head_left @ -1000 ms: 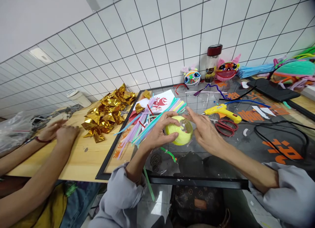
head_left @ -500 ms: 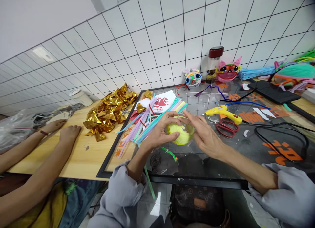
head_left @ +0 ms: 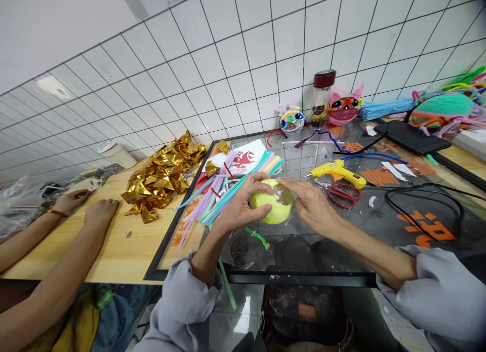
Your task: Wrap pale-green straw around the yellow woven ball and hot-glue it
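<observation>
A round yellow-green ball [head_left: 272,206], wound with thin strands and clear on its right side, rests on the glass table top [head_left: 334,240]. My left hand [head_left: 241,206] curls around its left side and holds it. My right hand [head_left: 312,204] lies against its right side with the fingers stretched out flat. A spread of pastel pipe cleaners [head_left: 224,190] lies just left of the ball. A green pipe cleaner piece [head_left: 258,236] lies below it on the glass.
A yellow glue gun [head_left: 337,170] and red scissors [head_left: 343,195] lie right of my hands, with black cables [head_left: 425,200] beyond. Gold foil shapes [head_left: 161,176] are heaped on the wooden table, where another person's hands [head_left: 85,207] rest. A jar [head_left: 321,99] and painted masks stand by the wall.
My right hand dropped from over the ball's top to its right side. The other person's hands have drifted apart on the wooden table.
</observation>
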Tool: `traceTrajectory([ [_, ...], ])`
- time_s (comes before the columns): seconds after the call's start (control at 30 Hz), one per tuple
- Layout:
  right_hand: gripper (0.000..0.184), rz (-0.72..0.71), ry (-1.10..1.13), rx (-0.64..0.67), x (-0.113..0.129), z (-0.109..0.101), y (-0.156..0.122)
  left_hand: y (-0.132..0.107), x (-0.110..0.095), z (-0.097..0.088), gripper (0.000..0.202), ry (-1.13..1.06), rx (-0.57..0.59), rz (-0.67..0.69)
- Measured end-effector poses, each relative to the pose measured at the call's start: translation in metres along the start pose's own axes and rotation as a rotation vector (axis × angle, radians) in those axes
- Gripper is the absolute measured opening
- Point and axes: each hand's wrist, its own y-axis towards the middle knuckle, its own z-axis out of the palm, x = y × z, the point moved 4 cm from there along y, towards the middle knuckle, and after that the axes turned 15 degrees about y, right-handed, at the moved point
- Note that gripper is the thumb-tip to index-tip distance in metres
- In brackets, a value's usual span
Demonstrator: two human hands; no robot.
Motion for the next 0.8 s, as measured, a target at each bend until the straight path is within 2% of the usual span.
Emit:
traceTrajectory([
  [0.2,0.07,-0.047,0.049,0.035,0.0,0.003,-0.002,0.0,-0.002,0.0,0.03,0.014,0.021,-0.027],
  [0.3,0.062,-0.022,0.093,0.038,0.003,0.002,-0.001,-0.001,-0.003,-0.001,0.029,0.016,0.018,-0.018],
  [0.4,0.05,0.068,0.192,0.037,0.008,0.001,0.0,-0.002,-0.005,-0.002,0.027,0.04,0.032,-0.02],
  [0.5,0.071,0.193,0.262,0.067,0.008,0.005,-0.001,-0.003,-0.006,-0.004,0.026,0.053,0.05,-0.01],
  [0.57,0.083,0.234,0.267,0.149,0.007,0.01,-0.003,-0.003,-0.007,-0.006,0.026,0.043,0.052,0.017],
  [0.67,0.084,0.214,0.28,0.229,0.006,0.014,-0.006,-0.003,-0.008,-0.008,0.025,0.025,0.054,0.052],
  [0.8,0.081,0.217,0.315,0.148,0.006,0.007,-0.005,-0.004,-0.008,-0.007,0.025,0.02,0.073,0.063],
])
